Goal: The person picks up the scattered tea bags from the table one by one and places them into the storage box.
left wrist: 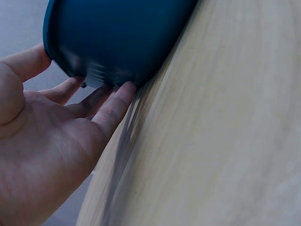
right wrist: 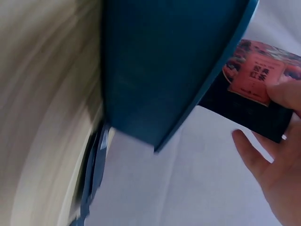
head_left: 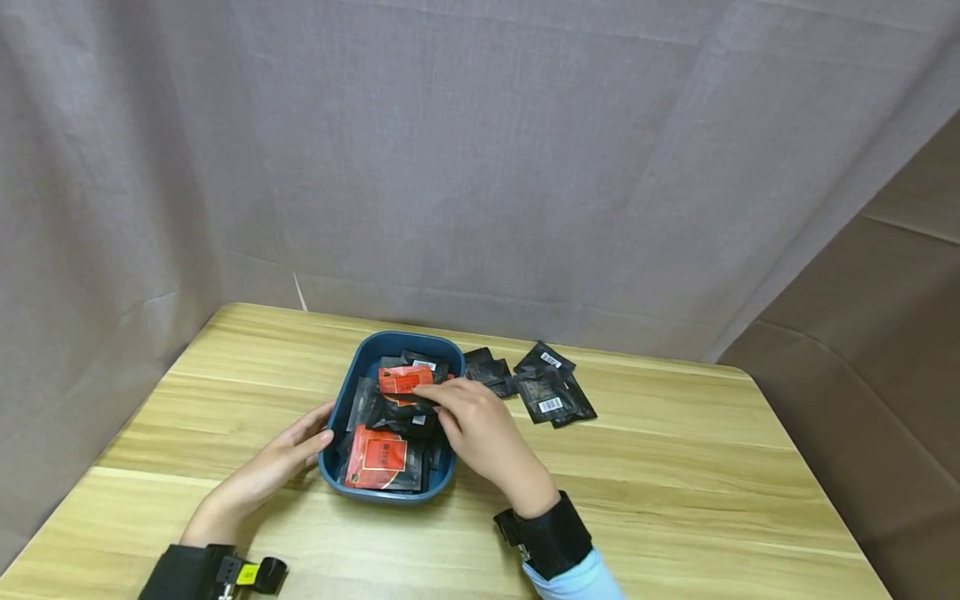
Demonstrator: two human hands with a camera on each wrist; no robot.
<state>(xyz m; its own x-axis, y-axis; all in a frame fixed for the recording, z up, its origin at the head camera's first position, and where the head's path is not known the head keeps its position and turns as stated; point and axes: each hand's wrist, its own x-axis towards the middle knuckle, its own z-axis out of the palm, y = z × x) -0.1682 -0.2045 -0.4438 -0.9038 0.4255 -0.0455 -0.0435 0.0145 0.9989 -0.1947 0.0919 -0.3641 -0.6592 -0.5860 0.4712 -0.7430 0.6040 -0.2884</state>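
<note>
A dark blue plastic bin [head_left: 339, 408] stands on the table, filled with several black and red-black sachets [head_left: 384, 457]. My left hand [head_left: 273, 468] rests against its left outer wall, thumb at the rim and fingertips low on the side, as the left wrist view shows. Over the bin's right rim reaches my right hand [head_left: 480, 429]. Between thumb and fingers it pinches a flat black sachet with a red label [right wrist: 256, 77], held partly above the rim in the right wrist view.
Just right of the bin lie a few black sachets [head_left: 491, 373]. Farther right is another loose group of black sachets [head_left: 555, 387], some with white barcodes. A grey curtain [head_left: 480, 167] hangs behind the wooden table [head_left: 675, 500].
</note>
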